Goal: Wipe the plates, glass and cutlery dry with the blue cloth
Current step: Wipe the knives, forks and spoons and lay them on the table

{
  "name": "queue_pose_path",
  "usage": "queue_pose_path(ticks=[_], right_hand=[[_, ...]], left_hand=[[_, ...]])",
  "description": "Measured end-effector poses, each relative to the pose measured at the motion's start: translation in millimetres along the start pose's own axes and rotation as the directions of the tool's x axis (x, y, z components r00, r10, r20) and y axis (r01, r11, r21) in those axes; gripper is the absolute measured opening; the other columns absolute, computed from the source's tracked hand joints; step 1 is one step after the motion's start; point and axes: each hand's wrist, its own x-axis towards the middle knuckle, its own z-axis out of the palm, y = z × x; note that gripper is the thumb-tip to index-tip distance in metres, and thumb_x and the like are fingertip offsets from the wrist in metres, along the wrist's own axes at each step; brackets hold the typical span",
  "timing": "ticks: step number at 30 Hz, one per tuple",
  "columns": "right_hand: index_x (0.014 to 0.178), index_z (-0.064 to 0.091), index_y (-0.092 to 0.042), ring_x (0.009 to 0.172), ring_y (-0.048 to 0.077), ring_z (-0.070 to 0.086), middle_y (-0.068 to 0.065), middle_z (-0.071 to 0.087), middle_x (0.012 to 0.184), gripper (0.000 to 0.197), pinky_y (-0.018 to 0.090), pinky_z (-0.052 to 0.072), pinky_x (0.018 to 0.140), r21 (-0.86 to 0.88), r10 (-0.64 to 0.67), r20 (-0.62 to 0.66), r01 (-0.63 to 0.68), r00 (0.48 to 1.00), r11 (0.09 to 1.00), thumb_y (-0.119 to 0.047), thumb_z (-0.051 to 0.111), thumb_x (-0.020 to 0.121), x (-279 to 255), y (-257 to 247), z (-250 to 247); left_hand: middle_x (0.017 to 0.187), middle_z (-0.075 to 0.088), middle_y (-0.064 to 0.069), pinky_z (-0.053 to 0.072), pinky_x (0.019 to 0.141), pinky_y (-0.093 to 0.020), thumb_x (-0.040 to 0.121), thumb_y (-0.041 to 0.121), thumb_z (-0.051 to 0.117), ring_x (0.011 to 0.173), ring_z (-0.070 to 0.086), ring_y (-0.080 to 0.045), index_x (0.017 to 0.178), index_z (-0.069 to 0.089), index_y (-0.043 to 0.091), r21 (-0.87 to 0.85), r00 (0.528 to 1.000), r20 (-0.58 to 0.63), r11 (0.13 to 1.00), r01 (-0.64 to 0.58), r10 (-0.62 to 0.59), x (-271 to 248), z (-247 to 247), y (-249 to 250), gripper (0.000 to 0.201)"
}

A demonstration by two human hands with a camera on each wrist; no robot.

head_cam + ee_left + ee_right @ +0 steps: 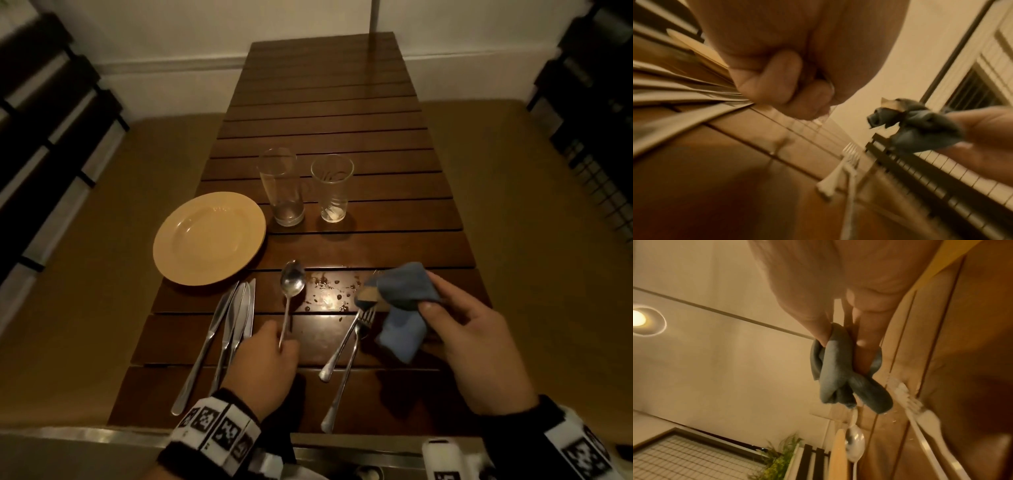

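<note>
My left hand (279, 340) pinches the handle of a metal spoon (292, 278), whose bowl points away from me, just right of the yellow plate (209, 238). In the left wrist view the fingers (785, 91) are curled tight. My right hand (432, 294) grips the bunched blue cloth (400, 298) above the table, right of the spoon; the cloth (838, 374) hangs from thumb and fingers. Two forks (346, 342) lie crossed below the cloth. Three knives (233, 325) lie left of my left hand. Two clear glasses (281, 186) (332, 187) stand behind the plate.
Water drops (329, 291) spot the dark slatted wooden table (325, 113) between spoon and cloth. A metal rim (102, 434) runs along the near edge. Dark slatted furniture (51, 120) stands on the left and a wire rack (596, 144) on the right.
</note>
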Motion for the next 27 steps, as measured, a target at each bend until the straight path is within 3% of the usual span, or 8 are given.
queue_pose_path(ticks=[3, 5, 9, 11, 14, 17, 21, 27], right_hand=[[0.134, 0.057, -0.031, 0.104, 0.008, 0.069, -0.009, 0.071, 0.117, 0.046, 0.029, 0.057, 0.084, 0.021, -0.110, 0.154, 0.108, 0.982, 0.994, -0.010, 0.059, 0.094, 3, -13, 15], [0.137, 0.053, -0.030, 0.105, 0.001, 0.064, -0.012, 0.067, 0.118, 0.046, 0.015, 0.051, 0.085, -0.209, -0.234, 0.267, 0.293, 0.935, 0.933, -0.013, 0.060, 0.095, 1, -16, 34], [0.127, 0.062, -0.018, 0.096, 0.012, 0.057, -0.002, 0.063, 0.106, 0.038, 0.023, 0.049, 0.083, -0.663, -0.385, 0.544, 0.663, 0.745, 0.347, -0.030, 0.050, 0.093, 3, 1, 70], [0.122, 0.064, -0.014, 0.090, 0.016, 0.056, 0.002, 0.062, 0.100, 0.035, 0.029, 0.053, 0.075, -0.717, -0.403, 0.521, 0.642, 0.753, 0.272, -0.027, 0.053, 0.092, 12, 3, 69], [0.121, 0.065, -0.008, 0.086, 0.021, 0.058, 0.008, 0.062, 0.095, 0.037, 0.035, 0.056, 0.070, -0.774, -0.493, 0.387, 0.565, 0.779, 0.286, -0.019, 0.066, 0.085, 32, 5, 56], [0.121, 0.064, -0.010, 0.090, 0.019, 0.055, 0.006, 0.060, 0.098, 0.036, 0.034, 0.055, 0.074, -0.818, -0.457, 0.258, 0.444, 0.851, 0.365, -0.026, 0.054, 0.090, 35, 4, 65], [0.112, 0.065, -0.017, 0.095, 0.016, 0.056, 0.001, 0.061, 0.102, 0.029, 0.028, 0.050, 0.081, -0.798, -0.391, 0.325, 0.472, 0.861, 0.375, -0.029, 0.052, 0.090, 10, 12, 84], [0.107, 0.064, -0.022, 0.093, 0.010, 0.052, -0.008, 0.051, 0.098, 0.014, 0.020, 0.038, 0.079, -0.786, -0.387, 0.149, 0.346, 0.910, 0.512, -0.025, 0.057, 0.095, 52, -9, 69]], left_hand=[[0.074, 0.069, -0.003, 0.047, 0.052, -0.024, 0.102, 0.027, 0.046, 0.057, 0.061, -0.008, 0.095, 0.064, 0.026, -0.174, 0.996, 0.052, 0.983, -0.057, 0.066, -15, -7, 13, 0.019], [0.066, 0.063, 0.002, 0.041, 0.050, -0.021, 0.103, 0.028, 0.044, 0.052, 0.055, -0.002, 0.089, 0.068, 0.023, -0.209, 0.991, 0.067, 0.973, -0.102, 0.118, -24, -9, 23, 0.028], [0.054, 0.055, 0.002, 0.040, 0.053, -0.032, 0.102, 0.026, 0.046, 0.050, 0.049, -0.011, 0.071, 0.065, 0.017, -0.313, 0.980, 0.082, 0.938, -0.146, 0.180, -32, -14, 33, 0.038], [0.050, 0.051, 0.005, 0.036, 0.050, -0.028, 0.102, 0.027, 0.045, 0.046, 0.045, -0.006, 0.068, 0.062, 0.017, -0.316, 0.981, 0.051, 0.935, -0.163, 0.188, -33, -18, 29, 0.040], [0.044, 0.050, 0.008, 0.033, 0.047, -0.018, 0.103, 0.027, 0.042, 0.041, 0.043, -0.002, 0.068, 0.060, 0.018, -0.326, 0.979, 0.056, 0.930, -0.168, 0.196, -35, -27, 26, 0.041], [0.044, 0.044, 0.007, 0.030, 0.046, -0.024, 0.102, 0.028, 0.043, 0.039, 0.038, -0.005, 0.065, 0.061, 0.018, -0.470, 0.987, 0.116, 0.882, -0.047, 0.114, -30, -27, 29, 0.042], [0.043, 0.038, 0.004, 0.025, 0.035, -0.020, 0.103, 0.023, 0.042, 0.033, 0.030, -0.009, 0.070, 0.058, 0.013, -0.624, 0.980, 0.198, 0.769, 0.135, -0.012, -29, -31, 32, 0.039], [0.040, 0.040, 0.004, 0.027, 0.035, -0.019, 0.102, 0.019, 0.042, 0.034, 0.032, -0.008, 0.063, 0.056, 0.018, -0.546, 0.972, 0.192, 0.838, -0.007, 0.134, -30, -41, 28, 0.042]])
